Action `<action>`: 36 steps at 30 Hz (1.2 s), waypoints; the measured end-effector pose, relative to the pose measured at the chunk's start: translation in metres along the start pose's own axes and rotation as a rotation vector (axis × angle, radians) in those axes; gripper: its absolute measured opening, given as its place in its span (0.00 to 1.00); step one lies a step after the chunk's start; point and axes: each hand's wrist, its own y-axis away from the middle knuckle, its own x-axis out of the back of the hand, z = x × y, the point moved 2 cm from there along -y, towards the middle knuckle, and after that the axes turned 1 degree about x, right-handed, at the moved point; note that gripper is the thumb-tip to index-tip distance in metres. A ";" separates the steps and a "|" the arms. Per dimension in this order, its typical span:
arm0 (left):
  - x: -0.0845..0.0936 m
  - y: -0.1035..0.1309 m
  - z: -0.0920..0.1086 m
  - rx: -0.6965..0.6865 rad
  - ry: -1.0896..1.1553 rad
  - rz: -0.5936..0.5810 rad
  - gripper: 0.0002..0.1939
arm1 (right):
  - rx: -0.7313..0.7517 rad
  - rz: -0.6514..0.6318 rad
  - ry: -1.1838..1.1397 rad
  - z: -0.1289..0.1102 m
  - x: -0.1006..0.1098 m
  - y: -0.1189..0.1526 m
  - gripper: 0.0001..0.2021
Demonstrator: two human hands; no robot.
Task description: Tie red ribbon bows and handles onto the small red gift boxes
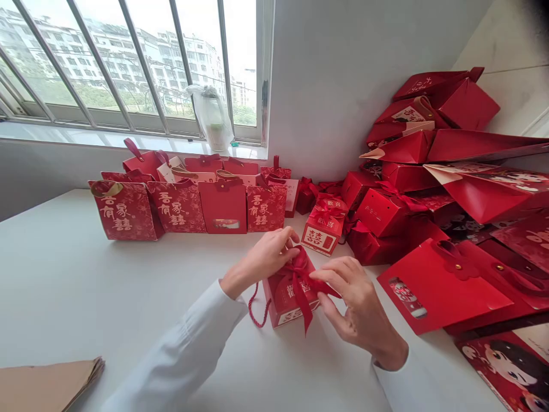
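Observation:
A small red gift box [281, 297] stands on the white table, with a red ribbon bow [299, 269] on its top and a twisted red cord loop hanging at its left side. My left hand [266, 254] is at the bow's upper left, its thumb and fingers pinched on a ribbon loop. On the right side, my right hand [354, 300] has its thumb and index finger closed on the ribbon beside the box. One ribbon tail hangs down over the box's front.
Red gift bags [175, 207] line the table [128, 297] below the window. Another bowed box [325, 226] stands behind my hands. Red boxes and bags [463, 286] are piled at the right. Brown cardboard [47, 384] lies at the lower left.

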 end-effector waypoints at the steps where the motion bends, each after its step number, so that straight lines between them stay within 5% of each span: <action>1: 0.007 0.002 -0.001 0.039 0.036 -0.039 0.11 | -0.021 0.012 -0.034 0.001 0.001 0.001 0.13; 7: 0.036 0.011 -0.006 0.179 -0.015 -0.197 0.16 | -0.093 -0.008 -0.047 0.002 -0.006 0.004 0.17; 17: 0.044 0.017 0.000 0.172 -0.037 -0.257 0.09 | 0.022 -0.015 -0.025 -0.007 -0.016 0.004 0.18; 27: 0.049 0.021 0.007 0.199 -0.056 -0.311 0.09 | -0.058 0.008 -0.135 -0.006 -0.018 0.006 0.15; 34: 0.047 0.023 0.008 0.234 -0.028 -0.346 0.14 | -0.363 0.166 -0.314 0.009 -0.012 -0.005 0.10; 36: 0.046 0.022 0.007 0.237 -0.053 -0.322 0.16 | -0.341 0.135 -0.290 0.020 -0.010 -0.014 0.09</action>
